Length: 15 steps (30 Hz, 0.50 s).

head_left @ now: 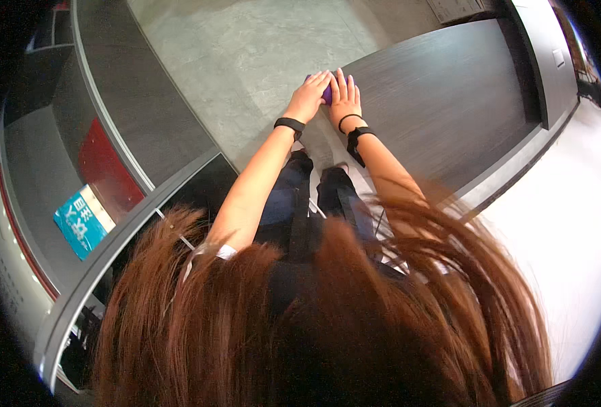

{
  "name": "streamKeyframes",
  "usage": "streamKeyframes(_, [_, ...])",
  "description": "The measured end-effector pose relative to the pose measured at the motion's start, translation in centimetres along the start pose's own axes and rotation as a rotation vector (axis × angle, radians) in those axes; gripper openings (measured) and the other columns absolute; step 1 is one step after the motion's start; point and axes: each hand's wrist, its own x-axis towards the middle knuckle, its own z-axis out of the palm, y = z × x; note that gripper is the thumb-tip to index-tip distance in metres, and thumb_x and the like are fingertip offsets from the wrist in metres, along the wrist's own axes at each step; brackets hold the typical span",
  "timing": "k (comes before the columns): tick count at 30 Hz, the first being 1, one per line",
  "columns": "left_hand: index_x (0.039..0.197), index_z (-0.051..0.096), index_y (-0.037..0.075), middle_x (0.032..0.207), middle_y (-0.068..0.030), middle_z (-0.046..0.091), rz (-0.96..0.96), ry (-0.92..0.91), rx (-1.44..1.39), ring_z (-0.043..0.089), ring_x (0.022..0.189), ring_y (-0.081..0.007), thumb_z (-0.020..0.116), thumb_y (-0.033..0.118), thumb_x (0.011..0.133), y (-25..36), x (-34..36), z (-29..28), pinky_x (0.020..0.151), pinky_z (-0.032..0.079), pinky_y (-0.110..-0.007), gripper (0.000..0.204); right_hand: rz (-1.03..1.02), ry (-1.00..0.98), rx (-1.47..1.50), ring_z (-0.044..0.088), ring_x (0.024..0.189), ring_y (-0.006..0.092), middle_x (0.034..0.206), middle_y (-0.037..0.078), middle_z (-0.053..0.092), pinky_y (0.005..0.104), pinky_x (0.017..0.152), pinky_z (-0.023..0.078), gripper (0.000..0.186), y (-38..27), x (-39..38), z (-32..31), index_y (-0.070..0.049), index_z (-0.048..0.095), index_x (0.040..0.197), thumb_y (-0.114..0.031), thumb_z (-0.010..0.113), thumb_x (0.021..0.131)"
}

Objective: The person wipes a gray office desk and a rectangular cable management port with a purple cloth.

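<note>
Ahead of my body, both arms stretch out and the hands meet around a small purple object (327, 94). Most of it is covered, so its kind cannot be made out. My left hand (308, 97) lies over its left side with the fingers together. From the right, my right hand (345, 97) rests against it, fingers extended forward. The thumbs come close to each other over the purple surface. A black band (289, 125) circles the left wrist. On the right wrist are a thin dark loop and a black watch-like band (358, 138).
A dark wood-grain surface (443, 95) spreads to the right of my hands, with a pale edge. Grey floor (246, 47) lies beyond. Dark panelled furniture (144, 88) stands left, near a blue-and-white printed item (83, 222) and a red panel (109, 165). Long hair covers the lower view.
</note>
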Motion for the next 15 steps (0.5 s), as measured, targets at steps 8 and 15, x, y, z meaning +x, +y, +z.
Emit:
streamKeyframes(8, [0.134,0.042,0.004,0.13,-0.0146,0.05,-0.013,-0.1,-0.124,0.046,0.12,-0.0311,0.066,0.002,0.072,-3.2,3.2,-1.5,0.099,0.04,-0.038,0.066,0.002,-0.108,0.027,0.02,0.135,0.0367,0.153,0.006,0.006,0.0477,0.11,0.022,0.08,0.0,3.2,-0.9,-0.013,0.01,0.146,-0.024,0.059,0.084])
streamKeyframes(15, [0.128,0.046,-0.001,0.115,-0.0211,0.058,0.028,-0.319,-0.239,0.054,0.108,-0.0352,0.068,0.006,0.072,-5.3,5.5,-2.0,0.091,0.044,-0.038,0.061,-0.051,-0.042,0.101,0.03,0.129,0.0386,0.148,0.011,0.023,0.0483,0.106,0.025,0.079,0.4,3.0,-0.7,-0.008,0.019,0.144,-0.024,0.063,0.08])
